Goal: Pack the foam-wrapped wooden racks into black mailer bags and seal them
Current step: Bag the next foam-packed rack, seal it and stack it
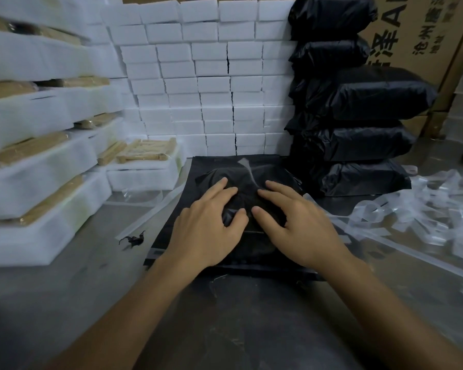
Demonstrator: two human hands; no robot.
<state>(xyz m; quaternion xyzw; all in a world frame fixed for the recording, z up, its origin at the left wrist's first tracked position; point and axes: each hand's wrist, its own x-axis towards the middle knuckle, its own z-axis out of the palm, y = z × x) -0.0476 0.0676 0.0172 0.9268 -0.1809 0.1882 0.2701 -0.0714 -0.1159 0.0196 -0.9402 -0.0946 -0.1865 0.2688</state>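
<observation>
A black mailer bag (214,166) lies flat on the grey table in front of me, wrinkled at its middle. My left hand (206,228) and my right hand (297,222) both rest on the bag's middle, side by side, thumbs almost meeting. The fingers of each lie fairly straight, and between them the plastic bunches up into a small fold. A pale strip of film (247,166) shows on the bag just beyond my fingers. Foam-wrapped wooden racks (38,182) are stacked at the left. Whatever is inside the bag is hidden.
Packed black mailer bags (358,129) are piled at the right, against a wall of white foam blocks (211,76). Peeled clear strips (425,209) litter the table to the right. A cardboard box (417,30) stands behind. A black plastic scrap (134,239) lies at left.
</observation>
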